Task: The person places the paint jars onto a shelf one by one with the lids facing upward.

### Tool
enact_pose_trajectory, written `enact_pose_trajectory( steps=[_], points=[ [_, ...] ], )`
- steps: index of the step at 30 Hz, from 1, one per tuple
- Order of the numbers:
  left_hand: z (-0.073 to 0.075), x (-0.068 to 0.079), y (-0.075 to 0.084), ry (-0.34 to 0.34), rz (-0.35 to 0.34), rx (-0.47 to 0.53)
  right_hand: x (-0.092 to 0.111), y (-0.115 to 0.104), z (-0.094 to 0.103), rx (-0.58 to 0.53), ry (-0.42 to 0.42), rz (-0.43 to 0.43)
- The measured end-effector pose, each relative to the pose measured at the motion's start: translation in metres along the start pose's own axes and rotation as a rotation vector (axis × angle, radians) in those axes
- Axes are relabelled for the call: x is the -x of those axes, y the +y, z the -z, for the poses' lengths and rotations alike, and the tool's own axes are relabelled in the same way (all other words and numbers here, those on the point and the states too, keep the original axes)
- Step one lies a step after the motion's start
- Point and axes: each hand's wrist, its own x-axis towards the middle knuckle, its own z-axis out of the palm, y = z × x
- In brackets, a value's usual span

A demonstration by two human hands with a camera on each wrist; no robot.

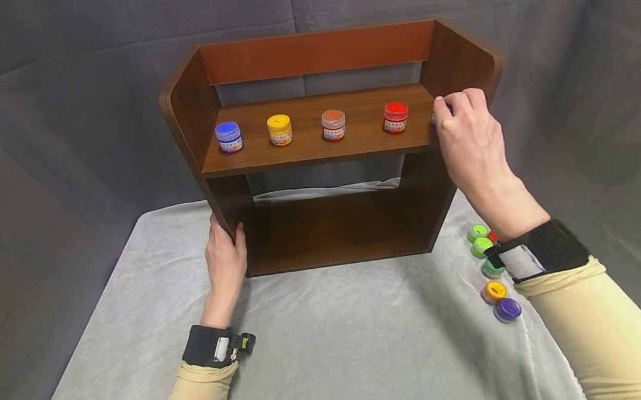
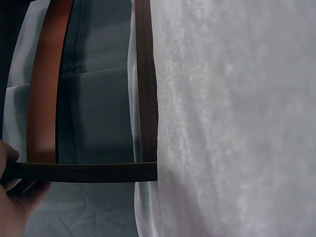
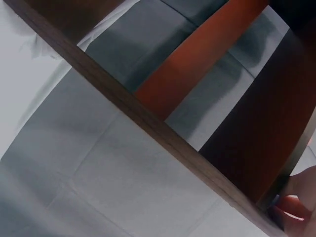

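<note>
A brown wooden two-tier shelf [image 1: 324,159] stands on the cloth. My left hand [image 1: 225,258] grips the lower part of its left side panel, thumb on the inner face; the left wrist view shows the fingers [image 2: 32,195] around the panel's edge. Up at the right end of the upper board, my right hand [image 1: 473,136] pinches a small paint jar [image 1: 433,118], mostly hidden by the fingers, with a bit of dark blue showing. Along that board sit a blue jar [image 1: 229,137], a yellow jar [image 1: 280,130], an orange-brown jar [image 1: 333,125] and a red jar [image 1: 396,118].
Several more jars, among them a light green jar [image 1: 481,247], an orange-yellow jar [image 1: 494,292] and a purple jar [image 1: 507,310], lie on the pale grey cloth [image 1: 332,342] beneath my right forearm. A dark grey curtain [image 1: 107,114] hangs behind the shelf.
</note>
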Motion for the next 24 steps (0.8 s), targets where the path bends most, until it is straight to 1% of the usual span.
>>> enact_pose_trajectory(
  steps=[5, 9, 14, 24],
  points=[
    [0.0, -0.0004, 0.002, -0.005, 0.003, -0.004, -0.0006, -0.0013, -0.0043, -0.008, 0.1, -0.01],
    [0.0001, -0.0008, 0.0037, -0.014, 0.007, -0.01, -0.0012, -0.0015, -0.0062, -0.006, 0.124, -0.017],
    [0.0014, -0.0018, 0.0056, -0.015, 0.01, -0.012, -0.0011, -0.0014, -0.0082, -0.01, 0.121, -0.013],
    [0.0005, 0.0004, 0.0009, 0.002, 0.003, -0.016, -0.0017, -0.0031, -0.0103, -0.009, 0.095, -0.017]
  ],
)
